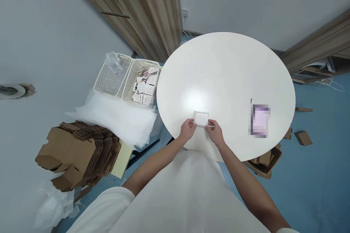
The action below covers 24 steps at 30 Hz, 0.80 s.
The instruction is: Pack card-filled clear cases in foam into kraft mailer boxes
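A small white rectangular packet point(201, 119) is held between my two hands, just over the near edge of the round white table point(226, 69). My left hand point(187, 130) pinches its lower left side between thumb and fingers. At its lower right, my right hand point(215, 131) grips the edge the same way. The packet looks flat, with a slightly greyer rim; what it is made of or contains I cannot make out.
A blurred pinkish rectangle point(260, 121) lies right on the table. Left stand a basket of printed cards point(144, 85), a basket with clear plastic point(109, 78), white foam sheets point(120, 113) and flattened cardboard boxes point(73, 153). Below right, a carton point(269, 162) holds cardboard boxes.
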### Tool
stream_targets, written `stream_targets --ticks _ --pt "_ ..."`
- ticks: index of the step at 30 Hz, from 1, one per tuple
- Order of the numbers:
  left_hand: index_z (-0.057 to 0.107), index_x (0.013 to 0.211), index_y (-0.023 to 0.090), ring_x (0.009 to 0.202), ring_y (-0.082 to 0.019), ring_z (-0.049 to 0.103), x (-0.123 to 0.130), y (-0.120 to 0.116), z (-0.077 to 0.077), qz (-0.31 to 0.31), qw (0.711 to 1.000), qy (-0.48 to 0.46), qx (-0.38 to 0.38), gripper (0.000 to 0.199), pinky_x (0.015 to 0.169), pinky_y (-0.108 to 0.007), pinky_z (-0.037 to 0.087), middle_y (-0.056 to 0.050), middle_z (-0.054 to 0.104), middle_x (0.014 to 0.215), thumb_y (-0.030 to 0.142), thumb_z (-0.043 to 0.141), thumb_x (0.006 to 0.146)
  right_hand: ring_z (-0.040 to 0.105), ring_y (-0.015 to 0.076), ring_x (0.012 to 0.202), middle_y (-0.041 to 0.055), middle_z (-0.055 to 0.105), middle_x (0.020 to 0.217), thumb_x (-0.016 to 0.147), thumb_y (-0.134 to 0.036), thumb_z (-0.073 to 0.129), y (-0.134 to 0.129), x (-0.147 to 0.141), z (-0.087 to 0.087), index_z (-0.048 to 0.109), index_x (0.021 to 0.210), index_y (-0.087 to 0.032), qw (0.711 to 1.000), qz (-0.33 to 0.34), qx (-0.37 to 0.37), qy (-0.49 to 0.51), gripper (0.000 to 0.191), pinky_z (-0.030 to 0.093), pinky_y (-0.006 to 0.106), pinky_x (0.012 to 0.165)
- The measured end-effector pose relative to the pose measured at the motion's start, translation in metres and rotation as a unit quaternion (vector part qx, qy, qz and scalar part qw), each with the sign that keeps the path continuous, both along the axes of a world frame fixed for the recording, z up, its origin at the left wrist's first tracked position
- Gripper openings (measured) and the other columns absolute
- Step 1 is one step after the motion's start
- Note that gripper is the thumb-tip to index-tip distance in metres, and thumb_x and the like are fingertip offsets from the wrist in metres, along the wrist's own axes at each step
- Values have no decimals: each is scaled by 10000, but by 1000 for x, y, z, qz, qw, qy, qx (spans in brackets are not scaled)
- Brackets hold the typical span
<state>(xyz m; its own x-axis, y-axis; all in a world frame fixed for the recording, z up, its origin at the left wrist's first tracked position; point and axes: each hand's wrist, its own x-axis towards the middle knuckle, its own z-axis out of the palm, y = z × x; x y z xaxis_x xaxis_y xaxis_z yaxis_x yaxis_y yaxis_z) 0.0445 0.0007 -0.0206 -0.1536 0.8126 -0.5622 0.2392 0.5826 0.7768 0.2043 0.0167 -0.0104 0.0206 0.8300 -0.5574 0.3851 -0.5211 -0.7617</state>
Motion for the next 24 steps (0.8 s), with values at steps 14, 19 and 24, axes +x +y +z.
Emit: stream_targets --ticks 14,19,24 --pt "373 1210 189 1168 -219 390 -130 73 -1 36 990 100 96 513 955 -356 344 -98 429 1245 252 561 737 570 151 879 67 513 1132 688 -279 532 84 -162 -7 401 1211 -208 996 23 26 86 543 460 324 807" --pt "325 1245 191 1247 -231 288 -144 92 -2 27 986 111 118 571 1022 -373 258 -95 309 1350 233 570 731 551 156 914 64 505 1128 668 -265 553 106 -189 -4 376 1241 -213 993 13 40 113 602 453 336 824" --pt "319 1249 205 1286 -235 201 -149 92 -2 11 982 121 141 584 1050 -383 198 -86 238 1386 246 577 726 530 145 907 54 469 1133 669 -302 556 109 -187 -6 342 1266 -237 993 37 40 101 638 446 331 824"
